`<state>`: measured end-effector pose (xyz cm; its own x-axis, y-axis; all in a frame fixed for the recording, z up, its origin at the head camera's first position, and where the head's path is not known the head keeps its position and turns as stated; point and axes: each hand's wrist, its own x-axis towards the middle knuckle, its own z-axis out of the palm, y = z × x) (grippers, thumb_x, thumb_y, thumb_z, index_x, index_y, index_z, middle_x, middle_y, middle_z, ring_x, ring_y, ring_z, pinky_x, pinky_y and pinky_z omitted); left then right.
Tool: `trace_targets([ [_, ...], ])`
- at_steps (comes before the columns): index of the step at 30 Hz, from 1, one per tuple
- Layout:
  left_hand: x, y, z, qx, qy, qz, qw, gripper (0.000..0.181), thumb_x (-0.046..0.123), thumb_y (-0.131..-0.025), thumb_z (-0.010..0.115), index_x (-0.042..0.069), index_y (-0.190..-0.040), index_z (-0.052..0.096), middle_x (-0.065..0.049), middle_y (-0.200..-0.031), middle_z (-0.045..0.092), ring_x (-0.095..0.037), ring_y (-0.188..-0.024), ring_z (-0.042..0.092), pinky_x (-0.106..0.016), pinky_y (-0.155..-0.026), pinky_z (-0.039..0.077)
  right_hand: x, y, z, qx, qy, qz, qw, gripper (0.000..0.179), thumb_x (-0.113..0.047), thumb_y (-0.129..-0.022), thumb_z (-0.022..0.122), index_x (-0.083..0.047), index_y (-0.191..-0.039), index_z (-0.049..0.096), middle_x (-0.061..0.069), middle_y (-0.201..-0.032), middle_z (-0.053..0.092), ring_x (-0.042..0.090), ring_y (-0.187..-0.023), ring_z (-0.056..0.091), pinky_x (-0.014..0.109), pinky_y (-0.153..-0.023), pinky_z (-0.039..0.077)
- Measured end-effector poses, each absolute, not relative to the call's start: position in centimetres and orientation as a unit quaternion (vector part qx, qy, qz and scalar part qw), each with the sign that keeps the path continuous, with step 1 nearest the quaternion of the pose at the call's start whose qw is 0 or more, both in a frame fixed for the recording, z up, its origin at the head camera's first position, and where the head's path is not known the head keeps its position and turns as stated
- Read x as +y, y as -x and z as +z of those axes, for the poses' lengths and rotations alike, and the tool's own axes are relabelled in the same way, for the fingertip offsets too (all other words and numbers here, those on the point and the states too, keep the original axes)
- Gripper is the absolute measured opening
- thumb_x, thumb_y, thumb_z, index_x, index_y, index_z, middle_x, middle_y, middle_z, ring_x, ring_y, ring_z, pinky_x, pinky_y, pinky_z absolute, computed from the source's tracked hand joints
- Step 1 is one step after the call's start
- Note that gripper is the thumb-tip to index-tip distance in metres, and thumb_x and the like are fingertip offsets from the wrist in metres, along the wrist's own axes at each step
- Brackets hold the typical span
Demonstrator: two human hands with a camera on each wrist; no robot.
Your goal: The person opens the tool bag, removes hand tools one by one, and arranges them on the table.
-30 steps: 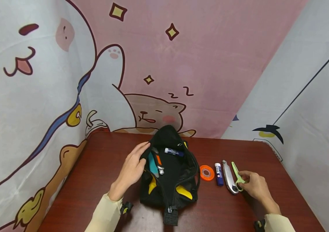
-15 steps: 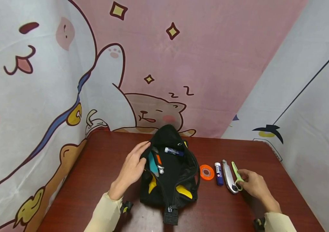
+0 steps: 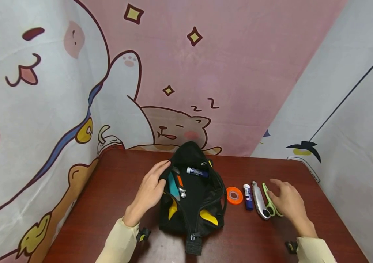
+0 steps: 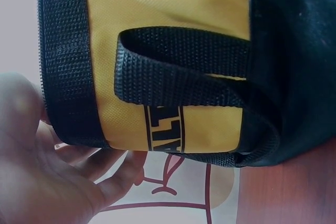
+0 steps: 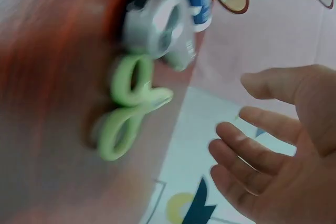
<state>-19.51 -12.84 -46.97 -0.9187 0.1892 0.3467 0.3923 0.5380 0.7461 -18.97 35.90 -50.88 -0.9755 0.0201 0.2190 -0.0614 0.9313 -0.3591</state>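
My left hand [image 3: 148, 191] holds the left rim of a black bag with yellow panels [image 3: 176, 227]. In the left wrist view the zippered edge [image 4: 68, 77] passes between thumb and fingers. Beside the row of stationery hovers my right hand [image 3: 290, 202], fingers spread and nothing in them. Pale green scissors [image 3: 267, 194] lie nearest to it, handles toward the person; the right wrist view shows their two loops [image 5: 119, 90] apart from the fingers. Left of them rest a silver utility knife [image 3: 258, 199], a blue glue stick with a white cap [image 3: 248, 199] and an orange tape roll [image 3: 229, 199].
Inside the open bag are another glue stick [image 3: 197, 172], a teal item [image 3: 173, 187] and an orange-and-dark tool with a metal end [image 3: 180, 181]. The brown table [image 3: 120, 171] meets a printed cloth backdrop [image 3: 232, 73] at its back and sides.
The right hand has let go of the scissors' handles, opened its fingers and risen slightly. The scissors' handles now lie a little more to the right. The left hand has stayed put.
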Motion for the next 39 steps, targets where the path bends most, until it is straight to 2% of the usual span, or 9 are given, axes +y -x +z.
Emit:
trace_targets([
  [5, -12.9, 19.5, -46.9, -0.871, 0.167, -0.447, 0.114, 0.059, -0.003, -0.102, 0.052, 0.003, -0.161, 0.057, -0.011, -0.167, 0.053, -0.033, -0.125, 0.059, -0.048, -0.091, 0.048, 33.4, 19.4, -49.3, -0.966, -0.024, 0.190, 0.176, 0.053, -0.013, -0.094, 0.085, 0.003, -0.142, 0.068, 0.036, -0.124, 0.069, 0.055, -0.107, 0.066, 0.072, -0.083, 0.053],
  [12, -12.8, 19.4, -46.9, -0.870, 0.169, -0.449, 0.115, 0.059, -0.004, -0.102, 0.053, 0.003, -0.160, 0.058, -0.012, -0.166, 0.053, -0.033, -0.125, 0.059, -0.049, -0.094, 0.048, 29.1, 20.0, -47.0, -0.940, -0.059, 0.214, 0.260, 0.051, -0.008, -0.092, 0.085, -0.001, -0.141, 0.072, 0.026, -0.112, 0.072, 0.042, -0.089, 0.067, 0.066, -0.074, 0.055],
  [18, -12.7, 19.4, -46.9, -0.871, 0.167, -0.449, 0.107, 0.059, -0.002, -0.103, 0.052, 0.004, -0.161, 0.057, -0.010, -0.167, 0.052, -0.033, -0.127, 0.059, -0.049, -0.096, 0.047, 25.2, 20.7, -45.8, -0.920, -0.112, 0.227, 0.298, 0.052, -0.006, -0.091, 0.087, -0.004, -0.141, 0.073, 0.024, -0.118, 0.073, 0.044, -0.101, 0.071, 0.066, -0.078, 0.058],
  [21, -12.7, 19.4, -47.0, -0.871, 0.168, -0.449, 0.106, 0.059, -0.002, -0.103, 0.052, 0.003, -0.161, 0.057, -0.011, -0.167, 0.052, -0.033, -0.127, 0.058, -0.049, -0.096, 0.047, 23.3, 21.2, -45.4, -0.913, -0.137, 0.231, 0.307, 0.054, -0.006, -0.090, 0.089, -0.004, -0.141, 0.073, 0.022, -0.117, 0.074, 0.043, -0.101, 0.071, 0.064, -0.077, 0.060],
  [26, -12.6, 19.5, -46.9, -0.870, 0.172, -0.448, 0.112, 0.059, -0.002, -0.102, 0.052, 0.003, -0.161, 0.057, -0.011, -0.168, 0.052, -0.034, -0.126, 0.059, -0.049, -0.094, 0.048, 20.3, 21.7, -45.0, -0.904, -0.161, 0.245, 0.311, 0.054, -0.008, -0.090, 0.090, -0.005, -0.141, 0.074, 0.016, -0.111, 0.073, 0.037, -0.093, 0.070, 0.057, -0.072, 0.060],
  [32, -12.6, 19.4, -46.8, -0.872, 0.169, -0.448, 0.102, 0.059, -0.001, -0.103, 0.052, 0.004, -0.162, 0.056, -0.009, -0.169, 0.050, -0.034, -0.127, 0.058, -0.049, -0.095, 0.047, 17.2, 22.0, -44.7, -0.889, -0.214, 0.268, 0.302, 0.056, -0.010, -0.090, 0.091, -0.007, -0.143, 0.073, 0.015, -0.113, 0.073, 0.033, -0.096, 0.069, 0.052, -0.078, 0.060],
  [39, -12.5, 19.4, -46.9, -0.870, 0.167, -0.453, 0.102, 0.061, -0.002, -0.104, 0.052, 0.003, -0.164, 0.053, -0.013, -0.171, 0.047, -0.037, -0.131, 0.057, -0.053, -0.101, 0.048, 14.8, 22.4, -44.4, -0.899, -0.280, 0.267, 0.205, 0.056, -0.012, -0.095, 0.087, -0.009, -0.148, 0.070, 0.011, -0.120, 0.071, 0.027, -0.103, 0.070, 0.047, -0.086, 0.062],
])
